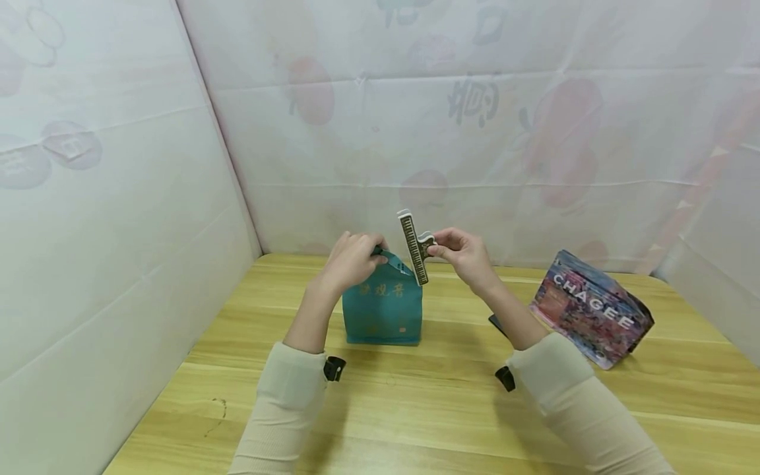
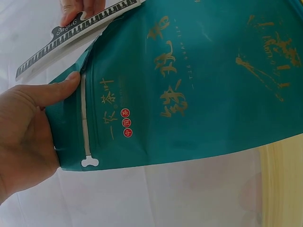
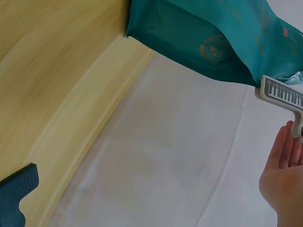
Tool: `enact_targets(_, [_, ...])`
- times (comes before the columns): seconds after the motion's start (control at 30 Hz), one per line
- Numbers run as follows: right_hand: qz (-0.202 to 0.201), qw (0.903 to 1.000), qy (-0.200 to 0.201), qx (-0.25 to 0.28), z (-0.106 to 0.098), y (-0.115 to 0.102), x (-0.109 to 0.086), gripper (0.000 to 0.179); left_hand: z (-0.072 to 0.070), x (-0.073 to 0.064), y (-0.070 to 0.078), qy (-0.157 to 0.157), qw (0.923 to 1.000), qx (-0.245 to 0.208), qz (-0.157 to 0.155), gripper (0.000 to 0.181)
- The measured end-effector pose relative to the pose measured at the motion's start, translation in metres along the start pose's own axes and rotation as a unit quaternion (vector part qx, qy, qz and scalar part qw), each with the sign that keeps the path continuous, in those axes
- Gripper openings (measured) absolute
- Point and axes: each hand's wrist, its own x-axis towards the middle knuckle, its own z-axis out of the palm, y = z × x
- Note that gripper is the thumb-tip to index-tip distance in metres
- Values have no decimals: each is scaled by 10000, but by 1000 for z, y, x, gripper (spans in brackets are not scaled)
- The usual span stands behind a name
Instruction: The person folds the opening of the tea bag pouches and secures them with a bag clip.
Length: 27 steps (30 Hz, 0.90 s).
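Note:
A teal tea pouch (image 1: 382, 315) with gold characters stands upright on the table. My left hand (image 1: 354, 260) grips its top edge, which is folded over to one side. In the left wrist view the thumb (image 2: 64, 90) presses on the pouch beside a pale strip ending in a white tab (image 2: 90, 161). Between thumb and fingers my right hand (image 1: 466, 256) pinches the handle of a bag clip (image 1: 413, 249) printed with piano keys. The clip is tilted, its long jaw at the pouch's right upper edge, overlapping the teal film (image 3: 199, 42) in the right wrist view.
A colourful CHAGEE pouch (image 1: 594, 310) lies tilted on the wooden table (image 1: 415, 409) at the right. Partly behind my right forearm is a dark blue clip (image 3: 19, 194). Printed white cloth (image 1: 380, 132) hangs behind the table and at both sides.

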Motion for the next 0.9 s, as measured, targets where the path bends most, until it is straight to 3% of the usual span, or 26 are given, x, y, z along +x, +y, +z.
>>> enact_targets(0.43, [-84, 9987, -430, -256, 8, -2, 4, 20, -1, 0, -3, 17, 9997, -225, -22, 16])
enact_targets(0.9, [-261, 9982, -230, -494, 20, -3, 1, 17, -3, 2, -6, 6, 9996, -280, -72, 17])
